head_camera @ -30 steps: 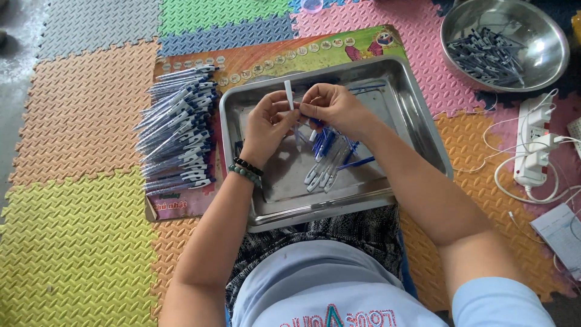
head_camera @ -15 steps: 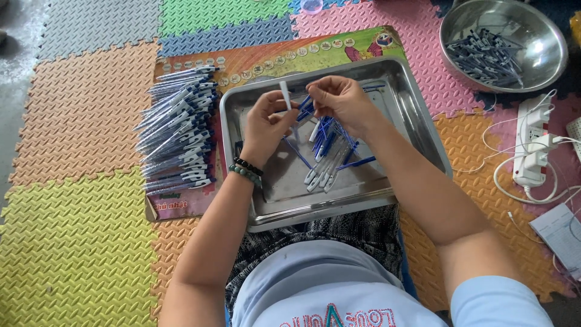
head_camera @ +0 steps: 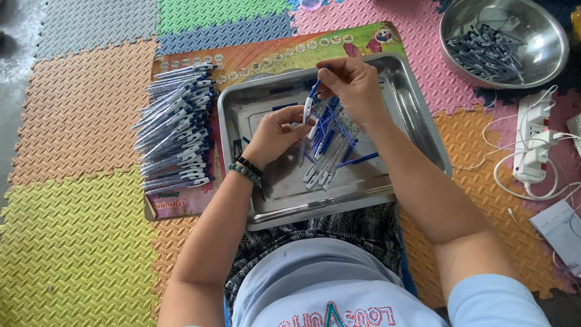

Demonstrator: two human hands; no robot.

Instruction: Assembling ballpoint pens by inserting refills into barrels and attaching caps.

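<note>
Silver steel tray (head_camera: 417, 130), blue-and-white pens (head_camera: 175, 130) stacked left, textured foam mats (head_camera: 72, 242) yellow, orange, pink, green, grey, silver bowl (head_camera: 544, 54) far right, black and green bead bracelets (head_camera: 245, 169).

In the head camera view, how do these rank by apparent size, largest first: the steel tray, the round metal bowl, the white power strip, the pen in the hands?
1. steel tray
2. round metal bowl, partly cut off by the frame
3. white power strip
4. pen

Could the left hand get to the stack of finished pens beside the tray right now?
Probably yes: the stack of pens lies uncovered just left of the metal tray, on that hand's side. But the left hand is holding a pen barrel, so it isn't free.
</note>
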